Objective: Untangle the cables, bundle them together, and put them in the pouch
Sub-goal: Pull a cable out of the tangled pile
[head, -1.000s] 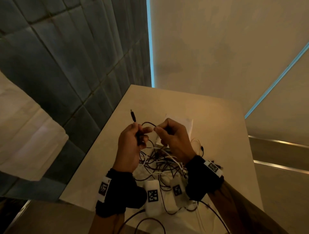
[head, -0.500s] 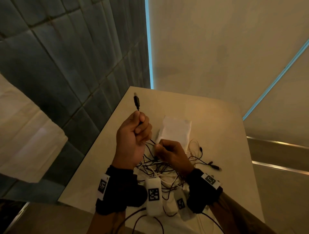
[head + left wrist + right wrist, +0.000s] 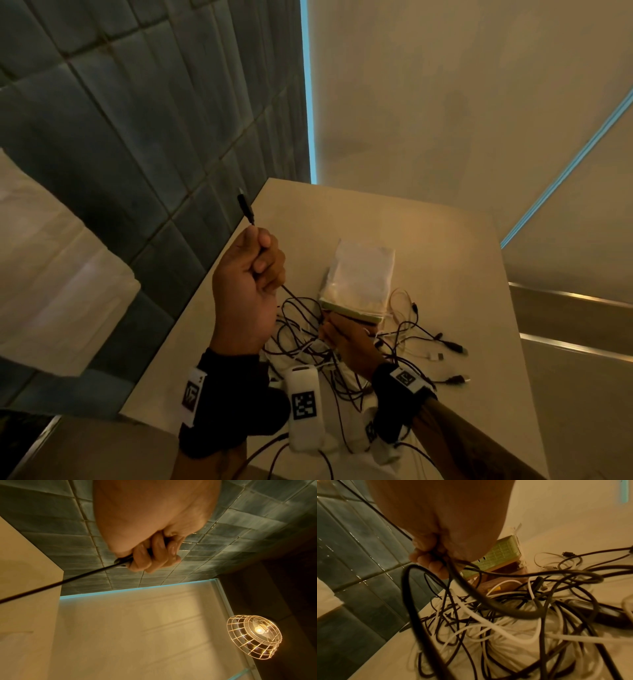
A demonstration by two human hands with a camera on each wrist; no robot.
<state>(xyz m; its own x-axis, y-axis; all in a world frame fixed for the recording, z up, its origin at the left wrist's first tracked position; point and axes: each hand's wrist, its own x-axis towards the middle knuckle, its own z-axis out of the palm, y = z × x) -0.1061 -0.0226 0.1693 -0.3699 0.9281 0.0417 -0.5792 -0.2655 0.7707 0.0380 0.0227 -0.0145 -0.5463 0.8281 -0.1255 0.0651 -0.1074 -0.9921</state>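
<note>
A tangle of black and white cables [image 3: 329,346] [image 3: 505,608] lies on the beige table [image 3: 428,246]. My left hand [image 3: 255,270] [image 3: 154,555] is raised above the table's left edge in a fist round one black cable [image 3: 56,584], whose plug [image 3: 246,205] sticks up past the knuckles. Lower down, my right hand [image 3: 342,337] [image 3: 433,559] pinches black cable strands at the top of the tangle. The pale pouch [image 3: 361,277] lies flat just beyond the right hand, with a green strip [image 3: 494,557] at its near edge.
A dark tiled wall [image 3: 137,137] runs close along the table's left edge. Loose plugs [image 3: 455,347] trail to the right of the tangle. White tagged blocks [image 3: 305,407] sit near the front edge. A wire lamp [image 3: 254,638] hangs overhead.
My left hand has risen up and to the left, drawing the black cable out of the tangle. My right hand has dropped down onto the pile, uncovering the pouch.
</note>
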